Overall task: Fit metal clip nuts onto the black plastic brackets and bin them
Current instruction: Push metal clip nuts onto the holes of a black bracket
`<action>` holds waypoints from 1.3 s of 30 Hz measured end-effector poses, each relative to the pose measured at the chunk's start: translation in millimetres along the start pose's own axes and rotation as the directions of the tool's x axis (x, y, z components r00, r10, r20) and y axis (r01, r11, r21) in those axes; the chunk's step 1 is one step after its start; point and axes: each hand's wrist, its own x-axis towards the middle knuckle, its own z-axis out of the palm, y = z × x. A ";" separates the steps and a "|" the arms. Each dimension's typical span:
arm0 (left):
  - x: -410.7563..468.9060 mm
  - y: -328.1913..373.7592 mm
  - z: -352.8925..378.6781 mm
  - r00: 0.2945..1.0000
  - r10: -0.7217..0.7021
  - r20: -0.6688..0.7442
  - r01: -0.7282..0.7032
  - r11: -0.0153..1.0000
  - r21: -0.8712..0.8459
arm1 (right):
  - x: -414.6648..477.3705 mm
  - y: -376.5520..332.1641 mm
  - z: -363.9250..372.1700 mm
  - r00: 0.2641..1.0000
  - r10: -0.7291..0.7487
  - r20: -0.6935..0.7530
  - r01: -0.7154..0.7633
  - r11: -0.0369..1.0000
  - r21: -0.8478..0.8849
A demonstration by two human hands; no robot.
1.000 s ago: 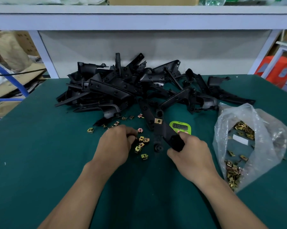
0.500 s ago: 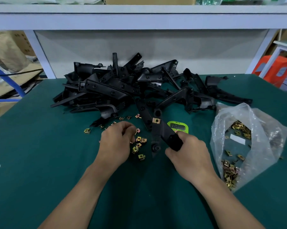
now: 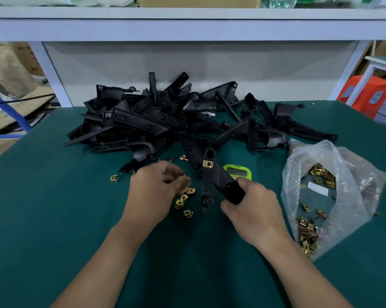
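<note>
Right hand (image 3: pixel 254 211) grips bracket (image 3: pixel 218 177); blurred left hand (image 3: pixel 152 196) partly hides clip nuts (image 3: pixel 184 203).

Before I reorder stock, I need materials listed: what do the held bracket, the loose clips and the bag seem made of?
The bracket in the right hand: black, matte with a dull sheen, moulded holes; likely plastic. The clips: small, yellow-gold, shiny; probably plated metal. The bag: clear, crinkled, glossy; thin plastic film.
</note>
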 end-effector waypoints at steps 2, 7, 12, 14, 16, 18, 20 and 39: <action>-0.3 1.6 2.2 1.000 -0.002 0.029 0.006 0.991 -0.137 | 0.5 1.1 -0.6 1.000 0.000 -0.010 0.000 1.000 -0.006; -4.5 5.3 5.8 0.994 -0.023 0.103 0.065 0.902 -0.426 | 2.4 3.2 -3.0 1.000 -0.009 -0.026 0.009 1.000 0.010; -5.7 7.6 4.4 0.985 0.018 0.169 0.063 0.884 -0.463 | 3.2 4.1 -2.3 1.000 -0.002 -0.027 0.002 1.000 0.005; -6.9 8.0 5.8 0.979 0.036 0.203 0.060 0.892 -0.448 | 3.5 4.1 -1.8 1.000 0.004 -0.025 -0.004 1.000 -0.001; -7.9 9.0 7.0 0.981 0.033 0.193 0.058 0.894 -0.445 | 4.0 3.6 -1.5 1.000 0.009 -0.025 -0.009 1.000 0.000; -8.4 10.3 7.9 0.981 0.014 0.194 0.073 0.898 -0.435 | 3.5 3.3 -1.8 1.000 0.013 -0.026 -0.013 1.000 0.003; -9.4 11.9 7.8 0.974 -0.022 0.224 0.119 0.896 -0.428 | 3.0 3.1 -2.2 0.999 0.018 -0.028 -0.018 1.000 0.012; -15.4 13.3 8.0 0.963 0.268 -0.022 -0.265 0.960 0.085 | 2.8 4.5 -2.3 0.999 0.035 -0.018 -0.035 0.999 -0.001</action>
